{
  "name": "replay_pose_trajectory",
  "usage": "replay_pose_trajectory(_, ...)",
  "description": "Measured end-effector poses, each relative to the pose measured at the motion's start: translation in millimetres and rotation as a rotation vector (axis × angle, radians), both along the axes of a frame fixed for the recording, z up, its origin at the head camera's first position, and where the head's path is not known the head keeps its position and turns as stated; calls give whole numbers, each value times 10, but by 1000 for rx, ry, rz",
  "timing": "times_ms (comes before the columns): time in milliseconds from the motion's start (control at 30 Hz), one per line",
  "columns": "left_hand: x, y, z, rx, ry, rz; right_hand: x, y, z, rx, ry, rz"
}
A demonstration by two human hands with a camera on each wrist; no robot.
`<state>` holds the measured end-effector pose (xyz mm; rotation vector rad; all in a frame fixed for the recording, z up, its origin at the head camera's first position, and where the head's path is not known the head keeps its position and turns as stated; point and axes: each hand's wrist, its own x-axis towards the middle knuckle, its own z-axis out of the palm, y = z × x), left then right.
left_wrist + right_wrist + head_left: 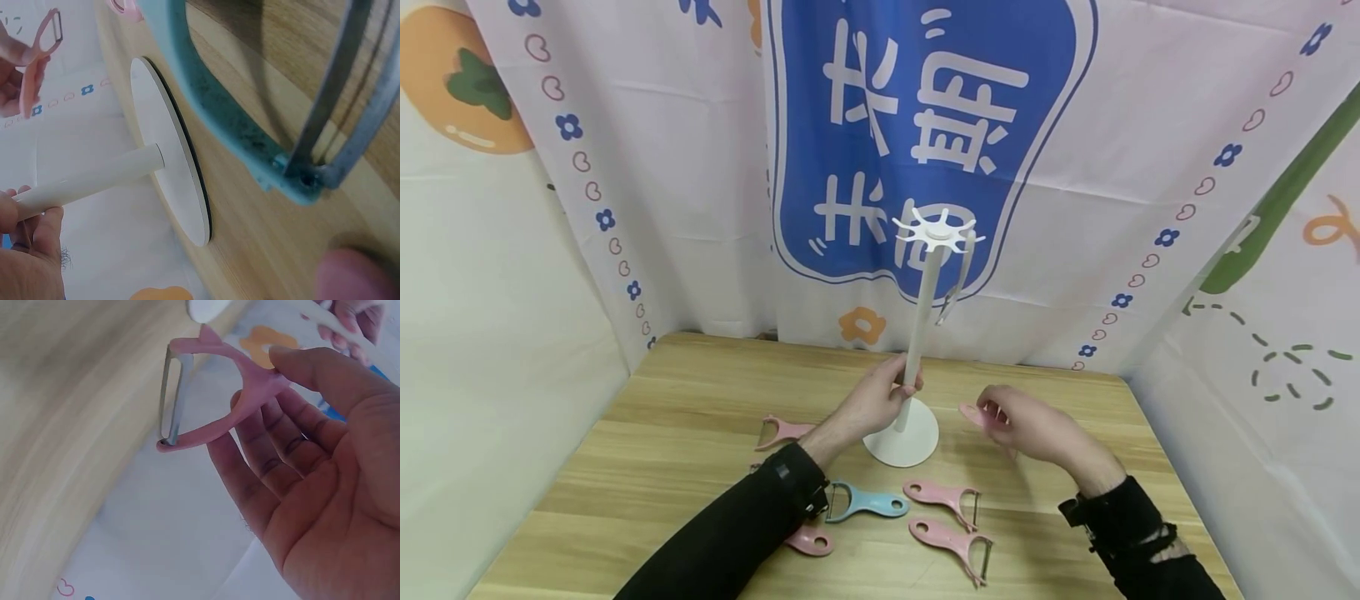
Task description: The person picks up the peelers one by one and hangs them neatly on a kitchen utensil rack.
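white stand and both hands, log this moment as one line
left hand: grips white stand | right hand: holds pink peeler | table: blue peeler, other pink peelers

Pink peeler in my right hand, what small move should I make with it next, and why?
I'd probably lift the peeler toward the bare hooks atop the stand. Your right hand holds it above the table, beside the stand, your left hand grips the stand, and a pale item already hangs up there.
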<state>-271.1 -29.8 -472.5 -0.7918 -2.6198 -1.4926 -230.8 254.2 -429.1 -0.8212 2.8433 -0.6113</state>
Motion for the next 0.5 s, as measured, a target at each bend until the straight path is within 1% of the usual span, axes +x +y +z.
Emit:
replay_pose_trajectory(100,-2,3,-5,0,6,-1,1,19,66,-46,4,-8)
replay_pose_trajectory(300,-1,2,-9,0,10,0,-2,49,159,-88,113,-43)
replay_pose_trajectory(500,-5,3,-15,0,2,4,-8,47,220,-124,168,-101)
